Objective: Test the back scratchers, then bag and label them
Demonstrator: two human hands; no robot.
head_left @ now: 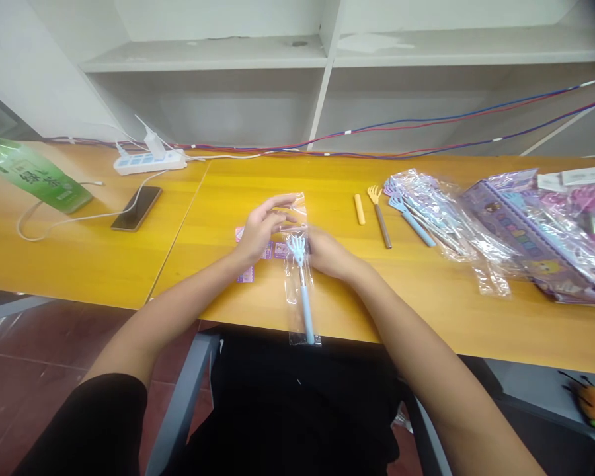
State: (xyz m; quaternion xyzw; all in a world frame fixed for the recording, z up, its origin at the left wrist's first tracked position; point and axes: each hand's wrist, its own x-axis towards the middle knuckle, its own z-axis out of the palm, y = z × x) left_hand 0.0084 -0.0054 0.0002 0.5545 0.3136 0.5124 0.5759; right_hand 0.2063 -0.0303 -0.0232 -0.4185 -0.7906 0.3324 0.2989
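A blue hand-shaped scratcher [306,304] lies inside a clear plastic bag [294,324], its clawed end pointing away from me and its handle at the table's front edge. My left hand [262,228] is at the bag's far end, fingers bent and touching the plastic. At the bag's right side is my right hand [326,253], its fingers mostly hidden behind the bag. Small purple and pink printed cards [245,275] lie under and beside my left hand.
To the right lie a yellow stick [359,209], a yellow scratcher [383,225], a pile of bagged scratchers [439,211] and a purple printed box [520,238]. Left are a phone [137,208], a green bottle [39,175] and a power strip [149,160] with a white cable.
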